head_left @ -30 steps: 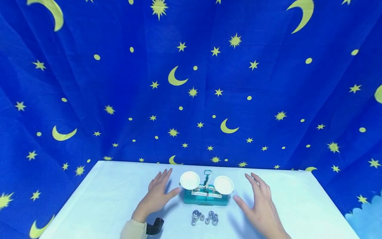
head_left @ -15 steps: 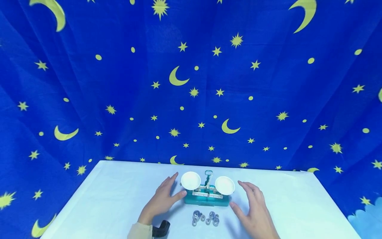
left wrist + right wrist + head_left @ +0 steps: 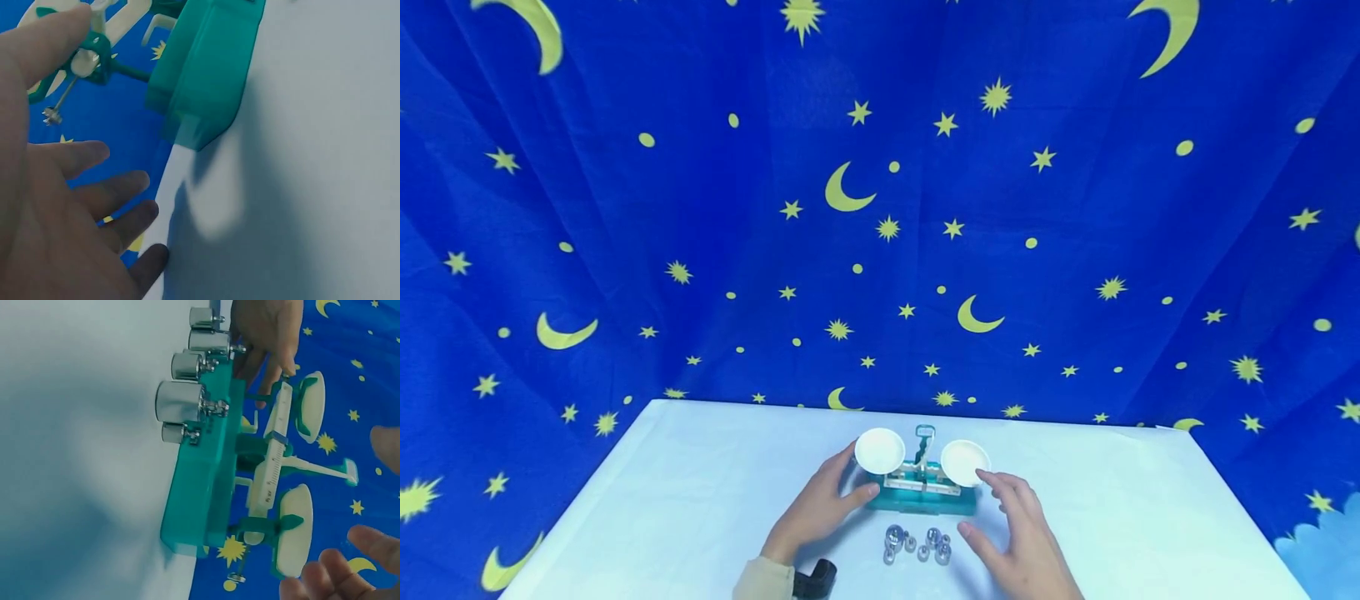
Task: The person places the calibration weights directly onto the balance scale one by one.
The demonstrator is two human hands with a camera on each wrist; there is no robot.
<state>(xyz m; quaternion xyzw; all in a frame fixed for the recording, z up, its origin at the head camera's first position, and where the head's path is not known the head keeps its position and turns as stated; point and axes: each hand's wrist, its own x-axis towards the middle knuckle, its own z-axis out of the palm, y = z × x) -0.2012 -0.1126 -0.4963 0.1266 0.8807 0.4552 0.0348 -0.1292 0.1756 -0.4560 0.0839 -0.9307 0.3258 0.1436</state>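
A teal double-pan balance scale [image 3: 917, 502] stands on the table, its left pan [image 3: 880, 451] and right pan [image 3: 966, 463] white and bare. My left hand [image 3: 820, 508] is at the scale's left end, thumb overlapping the base's corner. In the left wrist view its fingers [image 3: 119, 190] are spread beside the balance nut [image 3: 52, 115]. My right hand [image 3: 1018, 533] is at the right end, index fingertip at the right pan's rim and thumb lower, towards the weights. Neither hand holds anything. Several knobbed metal weights [image 3: 178, 403] stand in front of the base.
A white cover lies over the table [image 3: 1135, 492]. Behind it hangs a blue curtain [image 3: 737, 208] with yellow moons and stars. A black device [image 3: 816, 579] sits at the left wrist, by a beige sleeve [image 3: 763, 581]. Light blue fabric [image 3: 1322, 542] shows at far right.
Both hands have moved inward to the scale, the left one rightward to the left pan and the right one leftward to the right pan. Scale and weights stay put.
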